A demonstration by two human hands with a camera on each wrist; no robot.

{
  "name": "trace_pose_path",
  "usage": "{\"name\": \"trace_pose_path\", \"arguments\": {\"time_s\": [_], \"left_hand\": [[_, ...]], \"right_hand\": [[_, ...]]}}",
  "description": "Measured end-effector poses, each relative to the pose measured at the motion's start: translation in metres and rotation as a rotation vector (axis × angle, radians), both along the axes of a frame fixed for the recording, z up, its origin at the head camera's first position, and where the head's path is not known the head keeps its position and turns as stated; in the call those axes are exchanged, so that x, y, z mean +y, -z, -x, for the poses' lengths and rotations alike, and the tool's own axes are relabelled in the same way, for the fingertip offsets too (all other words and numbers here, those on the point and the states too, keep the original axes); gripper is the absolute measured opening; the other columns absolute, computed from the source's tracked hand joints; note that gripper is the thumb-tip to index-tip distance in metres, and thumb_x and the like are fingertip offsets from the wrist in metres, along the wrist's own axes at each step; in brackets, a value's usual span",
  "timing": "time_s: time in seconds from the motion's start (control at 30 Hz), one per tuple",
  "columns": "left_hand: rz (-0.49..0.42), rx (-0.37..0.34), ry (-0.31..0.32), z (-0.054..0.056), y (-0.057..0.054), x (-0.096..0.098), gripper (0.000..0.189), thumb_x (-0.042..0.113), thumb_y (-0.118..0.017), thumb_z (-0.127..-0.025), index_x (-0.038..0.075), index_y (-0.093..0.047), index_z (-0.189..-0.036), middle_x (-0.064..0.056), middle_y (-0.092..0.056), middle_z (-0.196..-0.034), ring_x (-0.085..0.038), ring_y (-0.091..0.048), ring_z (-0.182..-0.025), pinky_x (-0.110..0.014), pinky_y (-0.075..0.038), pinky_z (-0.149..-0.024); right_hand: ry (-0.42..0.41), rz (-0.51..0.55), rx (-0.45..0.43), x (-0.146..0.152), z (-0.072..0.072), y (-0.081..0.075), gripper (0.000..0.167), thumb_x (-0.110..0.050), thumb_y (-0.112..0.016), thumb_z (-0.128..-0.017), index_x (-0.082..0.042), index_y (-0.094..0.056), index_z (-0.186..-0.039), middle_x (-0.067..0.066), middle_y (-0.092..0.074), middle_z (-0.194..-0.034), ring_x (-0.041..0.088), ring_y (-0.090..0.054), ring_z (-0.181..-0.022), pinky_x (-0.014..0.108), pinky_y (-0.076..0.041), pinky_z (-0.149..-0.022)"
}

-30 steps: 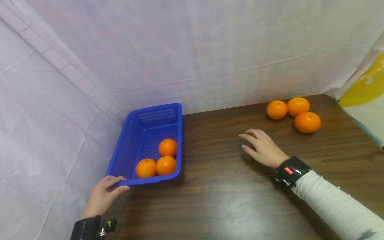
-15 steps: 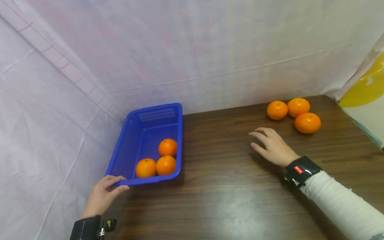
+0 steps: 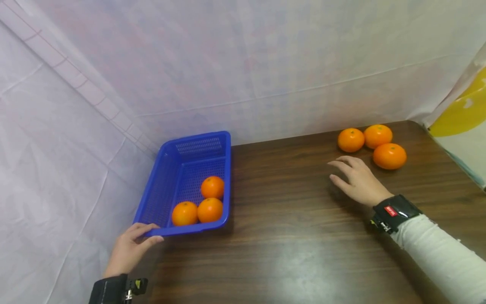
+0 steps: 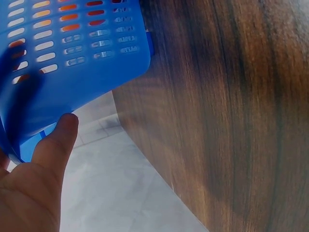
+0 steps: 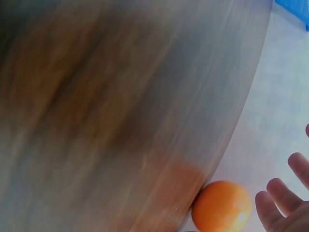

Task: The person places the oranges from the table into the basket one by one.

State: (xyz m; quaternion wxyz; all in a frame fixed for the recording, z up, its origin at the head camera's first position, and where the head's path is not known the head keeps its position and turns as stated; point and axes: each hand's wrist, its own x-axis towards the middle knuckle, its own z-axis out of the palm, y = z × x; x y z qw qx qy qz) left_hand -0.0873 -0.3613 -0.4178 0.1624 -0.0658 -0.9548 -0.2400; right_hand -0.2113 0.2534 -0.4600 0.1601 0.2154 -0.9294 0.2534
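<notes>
My left hand pinches the near left corner of a blue plastic basket, thumb outside and fingers over the rim. In the left wrist view the thumb presses the slotted basket wall. Three oranges lie in the basket: one by its right wall, and a right and a left one at its near end. My right hand hovers over the table holding nothing, its fingers loosely bent. Just beyond it, three more oranges sit together: left, back and front.
The brown wood-grain table meets a pale cloth-covered wall at its back edge. White sheeting hangs along the left side. A yellow shape shows beyond the table's right corner.
My right hand has moved right and slightly away from me, closer to the three oranges on the table. The left hand, basket and all the oranges stay in place.
</notes>
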Motion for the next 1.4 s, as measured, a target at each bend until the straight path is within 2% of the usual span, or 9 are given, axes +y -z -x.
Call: {"name": "trace_pose_path", "arguments": {"time_s": [0.33,0.67,1.0,1.23,1.4], "left_hand": [[0.005,-0.012,-0.006,0.001,0.000,-0.001,0.026,0.019,-0.089,-0.076,0.013,-0.079,-0.099,0.003,-0.070,-0.092,0.009,-0.053,-0.083,-0.010,-0.041,-0.071],[0.000,-0.014,-0.008,0.001,0.003,-0.003,0.026,0.019,-0.089,-0.075,0.013,-0.079,-0.099,0.006,-0.069,-0.091,0.009,-0.053,-0.082,-0.010,-0.041,-0.071],[-0.003,-0.002,0.001,0.001,0.003,-0.002,0.027,0.018,-0.090,-0.074,0.013,-0.079,-0.098,0.006,-0.069,-0.091,0.009,-0.053,-0.081,-0.010,-0.041,-0.071],[-0.013,-0.010,0.002,0.001,0.003,-0.002,0.027,0.017,-0.090,-0.074,0.013,-0.079,-0.098,0.008,-0.068,-0.091,0.009,-0.053,-0.081,-0.010,-0.043,-0.070],[-0.015,-0.010,0.008,0.001,0.003,-0.002,0.026,0.017,-0.089,-0.075,0.013,-0.079,-0.098,0.009,-0.068,-0.091,0.009,-0.053,-0.081,-0.011,-0.043,-0.070]], "right_hand": [[0.011,0.002,0.055,0.015,0.001,-0.004,0.041,-0.016,-0.071,-0.092,-0.003,-0.062,-0.130,0.025,-0.057,-0.128,0.047,-0.048,-0.119,0.062,-0.035,-0.101],[0.048,-0.021,0.042,0.031,0.002,-0.009,0.042,-0.016,-0.071,-0.092,-0.001,-0.061,-0.129,0.027,-0.055,-0.129,0.047,-0.046,-0.120,0.060,-0.032,-0.103],[0.083,-0.024,0.012,0.048,0.004,-0.011,0.043,-0.020,-0.067,-0.096,0.000,-0.059,-0.132,0.028,-0.051,-0.132,0.048,-0.044,-0.120,0.062,-0.032,-0.101],[0.127,-0.034,0.017,0.062,0.006,-0.016,0.042,-0.020,-0.066,-0.096,0.001,-0.058,-0.131,0.032,-0.048,-0.131,0.052,-0.043,-0.119,0.064,-0.032,-0.098],[0.166,-0.039,-0.019,0.071,0.007,-0.017,0.042,-0.020,-0.065,-0.096,0.001,-0.057,-0.131,0.036,-0.043,-0.135,0.056,-0.037,-0.123,0.068,-0.029,-0.100]]}}
